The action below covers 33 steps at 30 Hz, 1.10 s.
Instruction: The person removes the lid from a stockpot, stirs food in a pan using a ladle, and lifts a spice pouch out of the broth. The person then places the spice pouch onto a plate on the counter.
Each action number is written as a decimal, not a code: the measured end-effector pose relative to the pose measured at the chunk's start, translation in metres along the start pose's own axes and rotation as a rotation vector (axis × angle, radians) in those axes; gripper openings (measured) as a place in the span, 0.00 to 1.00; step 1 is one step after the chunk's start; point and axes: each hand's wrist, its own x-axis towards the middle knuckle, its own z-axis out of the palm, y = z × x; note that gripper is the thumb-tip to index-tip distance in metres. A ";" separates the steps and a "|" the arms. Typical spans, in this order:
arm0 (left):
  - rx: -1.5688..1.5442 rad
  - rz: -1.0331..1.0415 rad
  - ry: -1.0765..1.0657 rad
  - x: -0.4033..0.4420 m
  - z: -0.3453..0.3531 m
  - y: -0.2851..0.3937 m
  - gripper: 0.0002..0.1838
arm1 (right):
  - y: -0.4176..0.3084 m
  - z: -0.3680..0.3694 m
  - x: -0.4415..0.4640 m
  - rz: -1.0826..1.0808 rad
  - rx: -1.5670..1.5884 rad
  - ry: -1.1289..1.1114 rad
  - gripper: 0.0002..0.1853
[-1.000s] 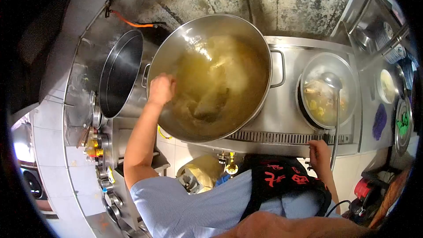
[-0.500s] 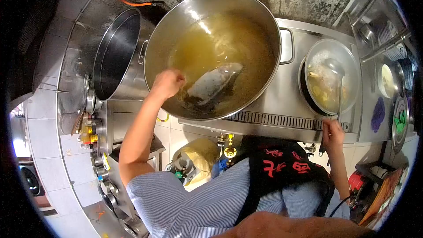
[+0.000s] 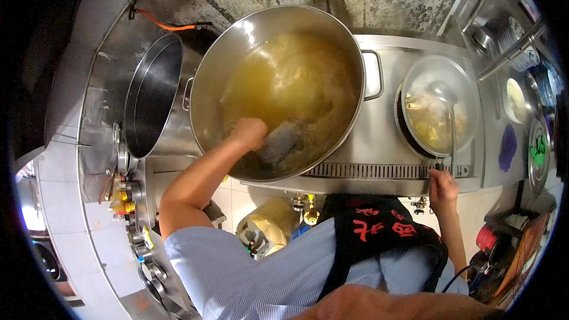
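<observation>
A large steel stockpot (image 3: 204,77) holds yellow-brown broth. My left hand (image 3: 252,134) is inside its rim with curled fingers, right beside a grey, pouch-like bundle (image 3: 281,141) that lies partly sunk in the liquid. Whether the fingers grip the bundle is hidden. At the right, my right hand (image 3: 443,186) is closed around the lower handle of a ladle (image 3: 454,124). The ladle's bowl rests in a smaller pan (image 3: 412,71) of steaming, cloudy broth with yellowish pieces.
An empty-looking deep steel pot (image 3: 155,92) stands left of the stockpot. Bottles (image 3: 123,198) line the lower left counter. A slotted strip (image 3: 367,170) runs along the stove's front edge. Stacked plates (image 3: 518,44) and a purple cloth (image 3: 507,148) are at the right.
My left hand has reached farther into the stockpot, and the grey bundle sits lower in the broth, less visible. My right hand remains at the ladle's handle. The camera view has shifted slightly.
</observation>
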 end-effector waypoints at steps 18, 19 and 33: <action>0.126 0.158 0.578 -0.057 -0.064 0.025 0.09 | 0.017 -0.016 -0.019 0.062 0.035 -0.050 0.09; 0.153 0.161 0.593 -0.061 -0.067 0.024 0.09 | 0.019 -0.016 -0.023 0.079 0.049 -0.061 0.10; 0.302 0.036 0.824 -0.101 -0.131 0.011 0.08 | 0.032 -0.026 -0.057 0.141 0.063 0.014 0.08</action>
